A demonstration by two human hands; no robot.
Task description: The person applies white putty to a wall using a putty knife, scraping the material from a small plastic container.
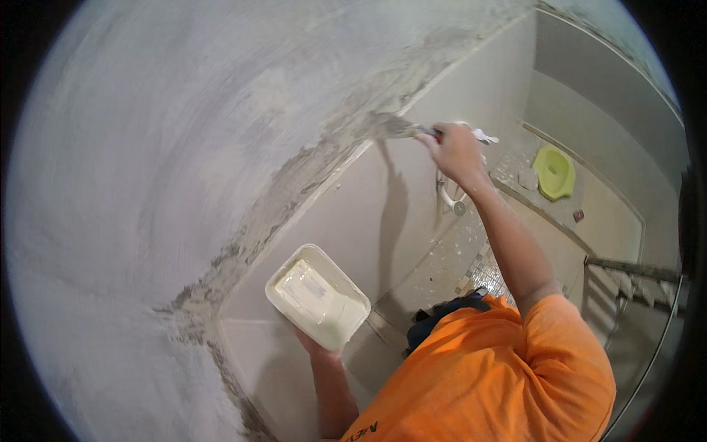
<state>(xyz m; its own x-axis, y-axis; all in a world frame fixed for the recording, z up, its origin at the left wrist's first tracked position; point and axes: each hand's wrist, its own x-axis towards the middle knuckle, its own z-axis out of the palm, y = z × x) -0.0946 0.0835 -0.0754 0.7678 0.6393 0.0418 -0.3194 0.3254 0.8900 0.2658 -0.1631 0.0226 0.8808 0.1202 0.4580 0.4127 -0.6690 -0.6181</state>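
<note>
While our right hand [456,153] grips a flat grey tool [399,128], our left hand [319,346], its finger closure indeterminable, supports a likely light, white rectangular plastic tray [343,283] from beneath.

The white tub [340,278] looks like smooth plastic, its cream paste [300,283] wet and glossy; the scraper [395,127] has a dull metal blade. Matt, cloudy plaster [213,110] meets a rough, crusted grey seam [289,184]. The orange shirt [486,368] is matt cloth.
</note>
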